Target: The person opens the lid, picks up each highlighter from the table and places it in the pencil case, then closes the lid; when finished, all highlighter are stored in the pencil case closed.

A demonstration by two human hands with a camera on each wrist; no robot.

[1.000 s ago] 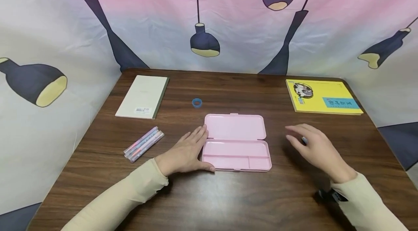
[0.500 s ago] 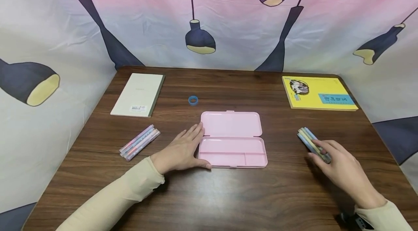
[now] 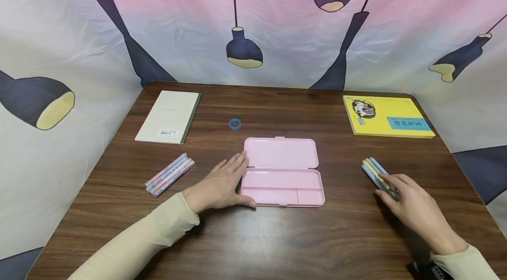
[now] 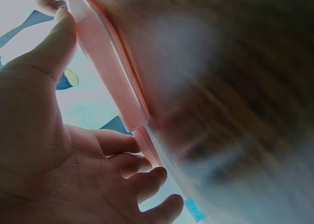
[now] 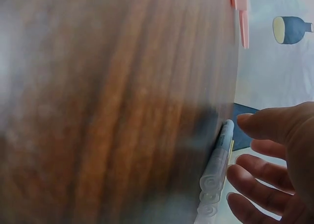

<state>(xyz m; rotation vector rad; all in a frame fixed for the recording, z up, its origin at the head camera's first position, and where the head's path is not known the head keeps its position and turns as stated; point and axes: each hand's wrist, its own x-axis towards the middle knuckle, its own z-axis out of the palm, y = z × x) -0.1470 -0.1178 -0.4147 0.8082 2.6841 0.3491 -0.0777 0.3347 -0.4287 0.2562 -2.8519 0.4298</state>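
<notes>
Pencil case (image 3: 273, 178), open between the hands on the wooden table (image 3: 293, 238). Left hand (image 3: 219, 185): fingers extended at its left edge. Right hand (image 3: 420, 209): thumb and fingers parted over blue and yellow pens (image 3: 371, 171), ungrasped; pinching too few could scatter the others.

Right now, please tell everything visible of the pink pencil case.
The pink pencil case, apparently plastic, lies open on the wood-grain table, lid folded back on the far side, a small tab at its far edge. The near tray has one long back compartment and two front ones, the right shorter; all look empty. The left hand touches the case's left side.
</notes>
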